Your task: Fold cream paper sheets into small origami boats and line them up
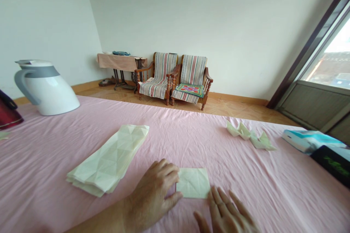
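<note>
A pale green folded paper point(193, 183), roughly rectangular with crease lines, lies flat on the pink cloth in front of me. My left hand point(155, 185) holds its left edge, the curled fingers at the upper corner and the thumb at the lower one. Flat on the cloth, my right hand point(228, 211) has its fingers stretched out, with fingertips touching the lower right corner. To the left is a stack of creased paper sheets point(109, 160) in the same pale green. Folded paper pieces point(250, 136) with upright points stand farther off on the right.
A white jug point(56, 91) with a grey handle stands at the far left, beside a dark red object point(8, 113). On the right are a blue-and-white packet point(308, 140) and a black box point(332, 164). Beyond the table edge stand two wooden armchairs point(161, 76).
</note>
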A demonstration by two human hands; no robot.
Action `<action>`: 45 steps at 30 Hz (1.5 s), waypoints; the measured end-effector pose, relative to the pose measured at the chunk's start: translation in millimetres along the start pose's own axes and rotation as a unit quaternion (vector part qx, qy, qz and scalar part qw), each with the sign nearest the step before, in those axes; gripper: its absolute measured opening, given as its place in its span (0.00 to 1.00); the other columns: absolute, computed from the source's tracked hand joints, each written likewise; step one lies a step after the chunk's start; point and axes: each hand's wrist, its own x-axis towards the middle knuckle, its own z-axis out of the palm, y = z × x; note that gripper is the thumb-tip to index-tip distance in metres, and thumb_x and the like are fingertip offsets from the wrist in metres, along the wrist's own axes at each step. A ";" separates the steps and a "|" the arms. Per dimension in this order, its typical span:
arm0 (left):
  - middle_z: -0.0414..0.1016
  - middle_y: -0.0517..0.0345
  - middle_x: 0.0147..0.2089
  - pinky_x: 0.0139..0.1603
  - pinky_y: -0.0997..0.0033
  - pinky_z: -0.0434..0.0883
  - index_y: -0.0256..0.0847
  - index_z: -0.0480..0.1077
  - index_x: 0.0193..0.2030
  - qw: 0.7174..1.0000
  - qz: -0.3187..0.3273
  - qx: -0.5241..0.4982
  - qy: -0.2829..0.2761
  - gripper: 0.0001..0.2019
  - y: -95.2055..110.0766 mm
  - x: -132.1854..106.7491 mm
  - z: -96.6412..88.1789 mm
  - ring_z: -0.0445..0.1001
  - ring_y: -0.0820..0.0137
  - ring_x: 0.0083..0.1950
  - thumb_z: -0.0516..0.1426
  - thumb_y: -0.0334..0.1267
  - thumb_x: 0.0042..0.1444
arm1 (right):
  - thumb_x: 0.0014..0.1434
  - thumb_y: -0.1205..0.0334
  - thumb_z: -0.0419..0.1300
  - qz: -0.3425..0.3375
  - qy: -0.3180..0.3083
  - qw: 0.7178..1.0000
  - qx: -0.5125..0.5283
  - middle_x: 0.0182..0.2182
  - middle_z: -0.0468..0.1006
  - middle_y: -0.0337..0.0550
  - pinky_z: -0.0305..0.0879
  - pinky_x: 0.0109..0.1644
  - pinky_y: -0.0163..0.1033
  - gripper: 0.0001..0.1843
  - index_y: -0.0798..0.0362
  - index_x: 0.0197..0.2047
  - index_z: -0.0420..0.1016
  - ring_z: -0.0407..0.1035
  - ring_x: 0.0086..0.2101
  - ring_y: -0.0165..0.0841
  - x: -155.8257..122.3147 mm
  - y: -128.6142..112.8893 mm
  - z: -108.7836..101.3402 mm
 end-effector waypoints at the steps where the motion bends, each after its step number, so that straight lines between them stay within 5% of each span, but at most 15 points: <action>1: 0.73 0.60 0.45 0.50 0.62 0.61 0.41 0.71 0.38 1.000 0.001 -0.004 0.002 0.07 0.4 0.0 -0.7 0.66 0.63 0.48 0.65 0.34 0.54 | 0.65 0.55 0.50 0.012 0.000 1.000 -0.002 0.31 0.83 0.51 0.73 0.34 0.42 0.23 0.59 0.34 0.82 0.79 0.30 0.40 2.9 2.8 -2.7; 5: 0.72 0.61 0.46 0.50 0.64 0.62 0.41 0.71 0.35 1.000 0.001 -0.015 0.001 0.06 1.5 1.0 -3.2 0.66 0.64 0.48 0.65 0.34 0.54 | 0.64 0.54 0.55 0.012 0.046 0.998 0.037 0.41 0.82 0.53 0.70 0.44 0.45 0.19 0.62 0.42 0.80 0.78 0.39 0.43 16.6 5.4 -4.8; 11: 0.73 0.59 0.49 0.53 0.63 0.63 0.42 0.72 0.40 1.000 0.023 -0.009 0.003 0.06 -0.4 1.1 -1.6 0.67 0.63 0.50 0.61 0.30 0.56 | 0.64 0.42 0.50 -0.056 0.002 0.984 0.169 0.58 0.70 0.50 0.64 0.56 0.41 0.36 0.64 0.62 0.65 0.66 0.56 0.40 25.6 -15.8 19.6; 22: 0.74 0.57 0.49 0.53 0.58 0.64 0.41 0.73 0.38 1.000 0.019 0.015 -0.001 0.06 -0.9 -0.9 -1.4 0.67 0.60 0.50 0.64 0.32 0.54 | 0.65 0.42 0.48 0.034 -0.013 0.989 0.145 0.55 0.72 0.60 0.69 0.48 0.48 0.47 0.66 0.71 0.32 0.72 0.51 0.46 15.1 -11.2 21.6; 30: 0.73 0.56 0.48 0.54 0.57 0.65 0.41 0.71 0.40 1.000 0.008 -0.009 0.012 0.09 -2.9 -2.3 1.5 0.67 0.60 0.50 0.64 0.30 0.52 | 0.66 0.52 0.48 0.095 -0.052 0.990 0.094 0.51 0.74 0.67 0.71 0.44 0.56 0.38 0.68 0.70 0.43 0.73 0.48 0.53 13.1 -0.7 27.6; 34: 0.72 0.54 0.51 0.57 0.55 0.64 0.42 0.67 0.50 0.998 -0.022 -0.039 0.037 0.21 -6.6 -1.9 4.1 0.67 0.59 0.54 0.65 0.29 0.49 | 0.63 0.51 0.53 0.135 -0.073 0.978 0.140 0.54 0.73 0.65 0.69 0.49 0.57 0.36 0.65 0.67 0.52 0.70 0.52 0.52 10.8 1.5 28.4; 37: 0.70 0.54 0.56 0.61 0.53 0.61 0.44 0.63 0.57 0.997 -0.033 -0.057 0.038 0.29 -9.0 -1.1 4.1 0.65 0.59 0.57 0.64 0.29 0.49 | 0.63 0.54 0.55 0.142 -0.076 0.967 0.199 0.57 0.70 0.60 0.66 0.54 0.55 0.34 0.61 0.66 0.52 0.66 0.56 0.48 7.5 1.8 31.3; 45: 0.70 0.56 0.53 0.60 0.58 0.63 0.46 0.65 0.56 0.992 -0.023 -0.112 0.060 0.28 -11.6 1.0 4.1 0.67 0.62 0.56 0.63 0.24 0.48 | 0.61 0.59 0.55 0.201 -0.024 0.941 0.270 0.57 0.70 0.55 0.67 0.52 0.54 0.34 0.56 0.68 0.51 0.67 0.54 0.47 7.2 -2.8 38.6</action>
